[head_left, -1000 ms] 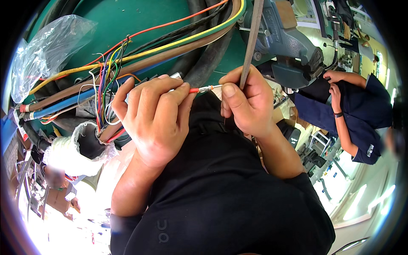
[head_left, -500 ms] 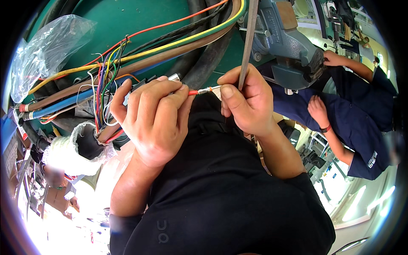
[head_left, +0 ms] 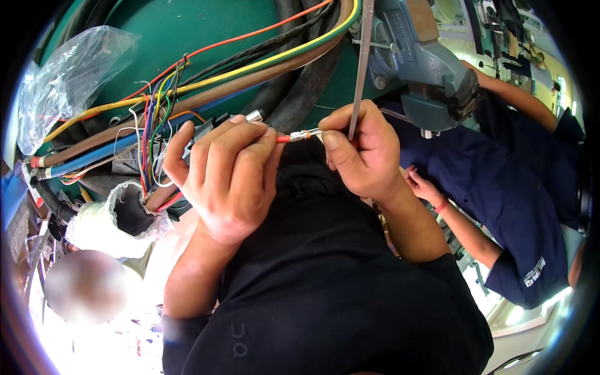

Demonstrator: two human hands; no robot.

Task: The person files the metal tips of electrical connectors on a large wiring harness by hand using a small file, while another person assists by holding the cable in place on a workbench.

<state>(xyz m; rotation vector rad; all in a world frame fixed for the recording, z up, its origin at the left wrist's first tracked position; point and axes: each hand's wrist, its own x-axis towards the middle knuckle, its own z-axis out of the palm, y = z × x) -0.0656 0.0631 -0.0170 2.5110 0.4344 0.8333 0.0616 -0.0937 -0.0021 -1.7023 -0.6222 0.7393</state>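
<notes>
Over green bench [head_left: 206,28] — metal terminal [head_left: 304,134] pinched between both hands' fingertips [head_left: 331,139].

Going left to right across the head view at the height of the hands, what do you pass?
Clear plastic bag → bundle of coloured wires → left hand → small metal terminal on a red wire → right hand → blue vise → co-worker in dark blue.

Pinching a thin red wire [head_left: 282,139] in the left hand [head_left: 228,178], gripping its metal terminal [head_left: 306,134] and a slim grey tool [head_left: 360,62] in the right hand [head_left: 362,153], beside a coloured wire bundle [head_left: 153,134] and blue vise [head_left: 419,59].
</notes>
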